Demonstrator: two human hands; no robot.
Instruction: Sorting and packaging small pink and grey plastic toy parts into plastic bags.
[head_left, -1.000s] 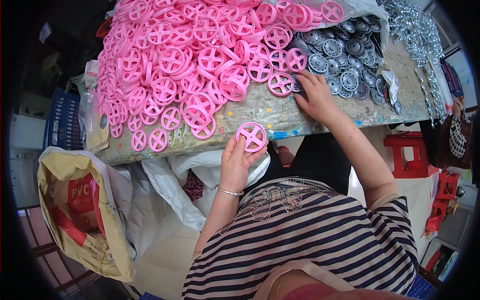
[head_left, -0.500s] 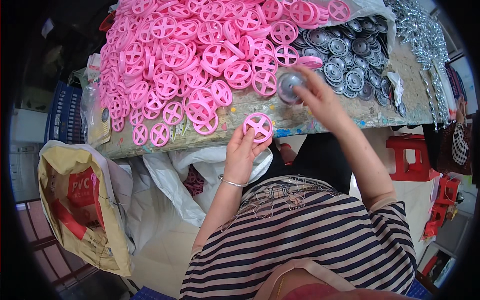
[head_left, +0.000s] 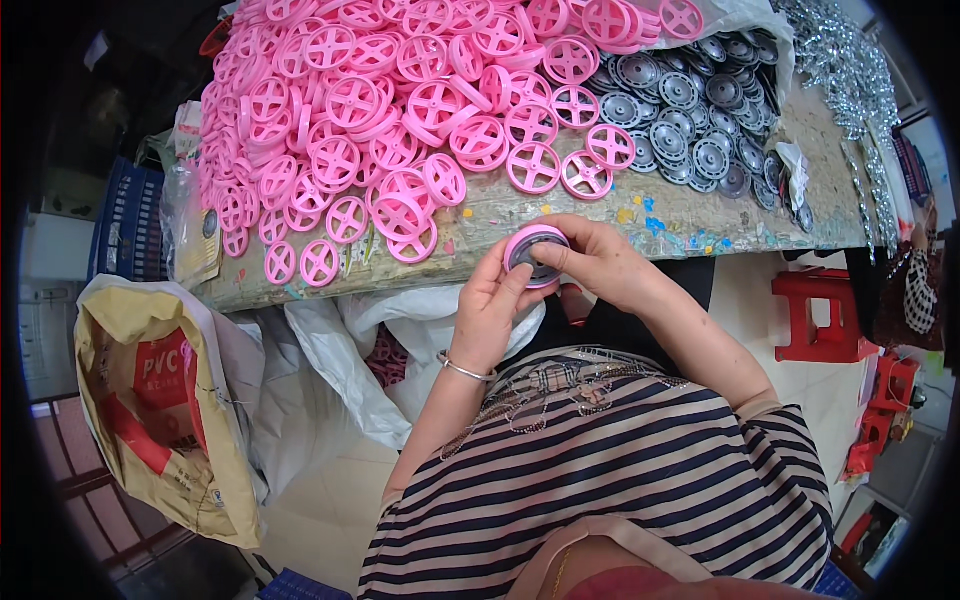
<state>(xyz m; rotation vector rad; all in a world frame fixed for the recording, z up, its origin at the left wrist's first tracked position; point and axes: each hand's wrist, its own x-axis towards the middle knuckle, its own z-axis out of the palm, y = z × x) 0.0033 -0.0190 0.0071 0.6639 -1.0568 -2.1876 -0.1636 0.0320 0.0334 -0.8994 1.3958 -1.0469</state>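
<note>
Both hands meet just off the table's front edge, around one pink wheel (head_left: 519,238) with a dark grey disc (head_left: 523,259) lying against its face. My left hand (head_left: 486,308) grips the wheel from the left and below, its thumb on the disc. From the right, my right hand (head_left: 606,262) closes on the same wheel, thumb pressed onto the disc. Fingers cover part of both pieces, so I cannot tell how far the disc sits inside the rim. Beyond them, two loose pink wheels, one nearer (head_left: 587,176) and one farther (head_left: 611,147), lie beside the piles.
A large heap of pink wheels (head_left: 352,103) covers the table's left and middle. Grey discs (head_left: 690,121) spill from a white sack at right, near silver tinsel (head_left: 835,65). Below stand an open tan sack (head_left: 150,400) at left and a red stool (head_left: 822,318) at right.
My right hand has come left and down from beside the piles, bringing the grey disc onto the pink wheel in my left hand. A tilted pink wheel near the discs now lies flatter.
</note>
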